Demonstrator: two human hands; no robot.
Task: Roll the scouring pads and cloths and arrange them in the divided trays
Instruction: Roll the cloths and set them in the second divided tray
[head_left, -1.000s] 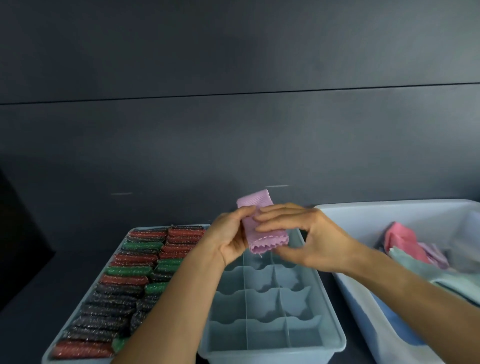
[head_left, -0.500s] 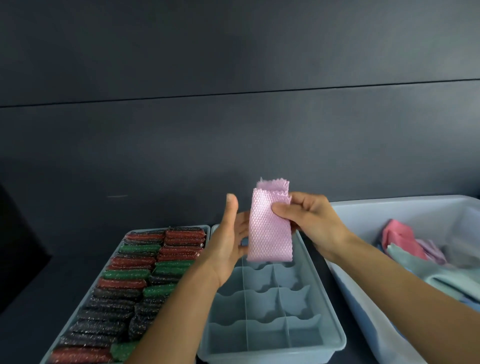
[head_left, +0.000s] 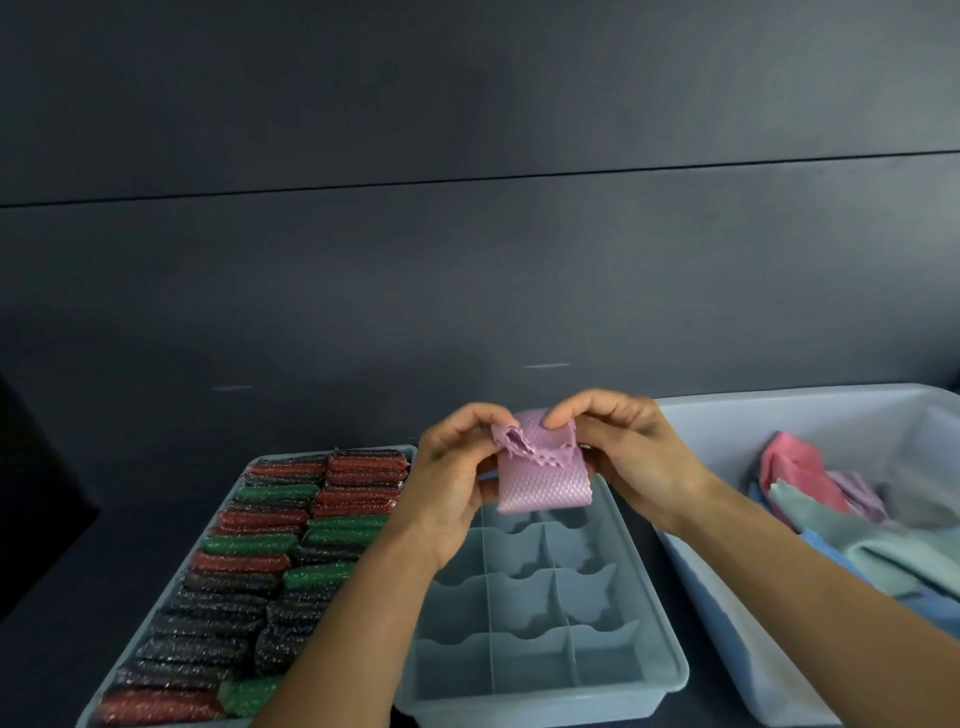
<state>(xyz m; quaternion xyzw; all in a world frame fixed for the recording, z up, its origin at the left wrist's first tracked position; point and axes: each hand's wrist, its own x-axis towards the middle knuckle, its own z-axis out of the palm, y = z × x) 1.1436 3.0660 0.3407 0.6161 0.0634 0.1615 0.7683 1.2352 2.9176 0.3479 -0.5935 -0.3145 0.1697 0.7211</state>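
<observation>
A pink textured cloth (head_left: 543, 483) is held in the air above the far end of the pale blue divided tray (head_left: 649, 675). My left hand (head_left: 452, 483) pinches its folded top edge on the left, and my right hand (head_left: 628, 457) pinches the same edge on the right. The cloth's lower part hangs down as a smooth fold. The tray's compartments that show hold nothing. To the left, a second tray (head_left: 260, 460) is packed with rolled red, green and black scouring pads (head_left: 260, 545).
A large pale bin (head_left: 727, 649) at the right holds loose cloths (head_left: 810, 478) in pink, mint, lilac and blue. Everything stands on a dark surface in front of a dark panelled wall. My forearms cross over the near parts of both trays.
The cloth hung flat from my right hand with my left hand open beside it. Now both hands pinch its top edge and the top is folded over toward me.
</observation>
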